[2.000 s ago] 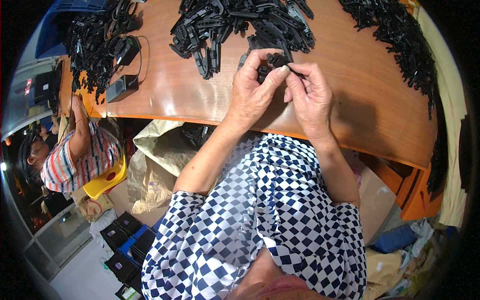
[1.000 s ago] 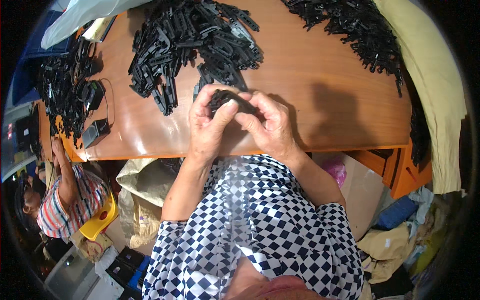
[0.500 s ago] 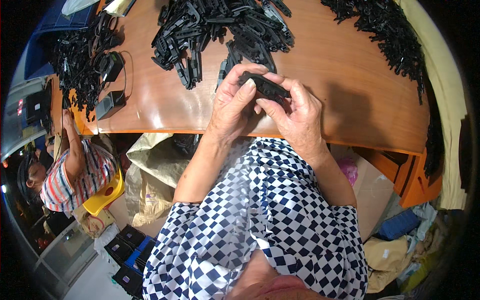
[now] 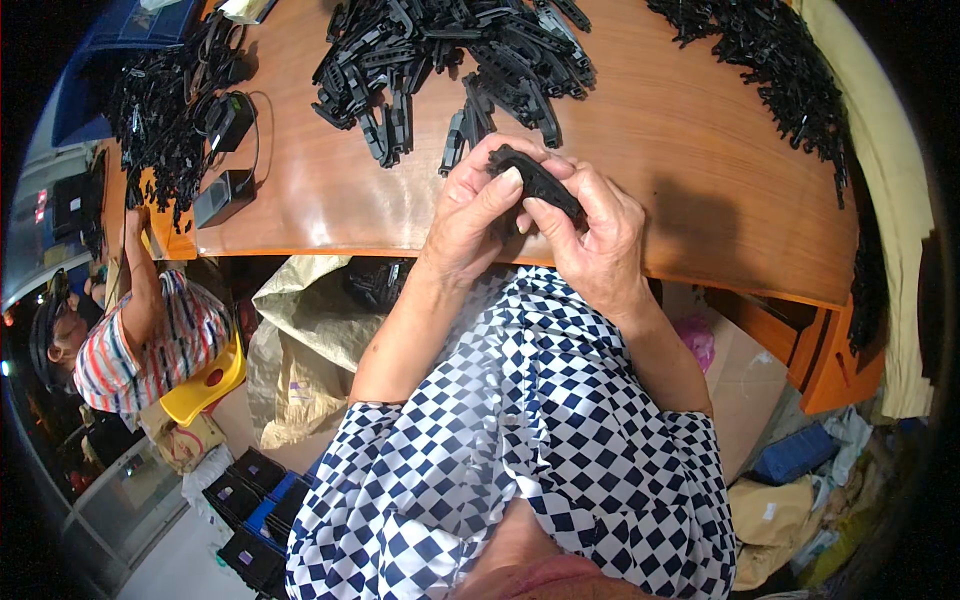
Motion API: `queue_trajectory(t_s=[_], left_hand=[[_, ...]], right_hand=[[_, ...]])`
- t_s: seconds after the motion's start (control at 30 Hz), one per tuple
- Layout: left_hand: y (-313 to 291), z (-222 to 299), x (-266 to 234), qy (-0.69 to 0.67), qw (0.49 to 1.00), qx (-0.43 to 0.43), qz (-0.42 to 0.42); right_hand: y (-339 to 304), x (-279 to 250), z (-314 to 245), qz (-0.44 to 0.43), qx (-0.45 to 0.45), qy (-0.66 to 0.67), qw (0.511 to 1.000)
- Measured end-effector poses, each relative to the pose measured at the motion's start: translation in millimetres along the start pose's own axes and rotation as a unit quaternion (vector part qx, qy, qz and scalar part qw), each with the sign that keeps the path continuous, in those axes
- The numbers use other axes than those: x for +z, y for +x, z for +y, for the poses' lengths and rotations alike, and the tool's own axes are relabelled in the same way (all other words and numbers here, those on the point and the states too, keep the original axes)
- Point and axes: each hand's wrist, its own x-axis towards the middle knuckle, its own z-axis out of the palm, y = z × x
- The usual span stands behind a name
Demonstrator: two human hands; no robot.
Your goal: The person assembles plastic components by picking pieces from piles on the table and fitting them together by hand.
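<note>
A: Position of the curved black part [image 4: 545, 180]?
B: Between the two hands, over the near side of the brown table [image 4: 330, 200], just on the wearer's side of the central heap of black pieces [image 4: 430, 45]. It slants, left end higher in view.
A: State of the left hand [image 4: 472, 215]?
B: Clamped on the part's left end, thumb on the near face, fingers curled behind.
A: Right hand [image 4: 598, 240]?
B: Likewise clamped, at the right end; thumb tip near the lower edge. Inner fingers partly hidden. Clearance between part and tabletop: cannot tell.
A: Surroundings?
B: Second heap [image 4: 165, 115] at the table's left, beside a small black box with a cable [image 4: 230, 122] and a grey box [image 4: 224, 198]. Third heap [image 4: 785, 85] along the right edge. Open pale sack [image 4: 305, 325] below the near edge.
A: Others present?
B: One co-worker in a striped shirt [image 4: 155, 335], far left, by a yellow chair [image 4: 205, 387], forearm toward the table.
</note>
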Motion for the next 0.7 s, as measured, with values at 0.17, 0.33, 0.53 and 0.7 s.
queue_trajectory(t_s=[0.17, 0.33, 0.53, 0.7], left_hand=[[-3, 0, 0, -0.016, 1.000, -0.010, 0.006], [-8, -8, -16, -0.039, 0.999, -0.023, 0.011], [-23, -12, -24, -0.147, 0.988, -0.035, 0.030], [-30, -14, -27, -0.174, 0.983, -0.002, 0.055]], right_hand=[[-4, 5, 6, 0.006, 0.011, -0.010, 1.000], [-8, 9, 8, -0.024, 0.013, -0.045, 0.999], [-11, 15, 7, -0.060, -0.073, -0.181, 0.979], [-13, 23, 0, -0.080, -0.089, -0.178, 0.977]])
